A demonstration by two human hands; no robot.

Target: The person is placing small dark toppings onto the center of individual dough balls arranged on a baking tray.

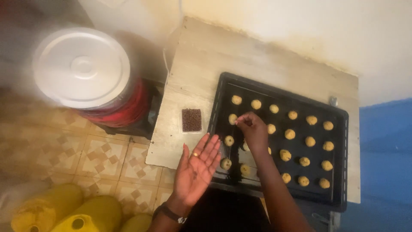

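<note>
A black baking tray (339,116) lies on a pale wooden table (201,64) and carries several small round dough balls (290,134) in rows. My right hand (253,131) hovers over the tray's left part, fingertips pinched together above a dough ball (232,118); whether something tiny sits between them I cannot tell. My left hand (196,168) is held flat, palm up, fingers apart, at the tray's near left corner, with a few small dark bits on the palm. A small clear tub of chocolate chips (192,120) stands left of the tray.
A red bucket with a white lid (81,68) stands on the tiled floor (103,157) left of the table. Yellow jerrycans (64,210) sit at the bottom left. A white wall (300,25) backs the table, with blue surface (386,150) at the right.
</note>
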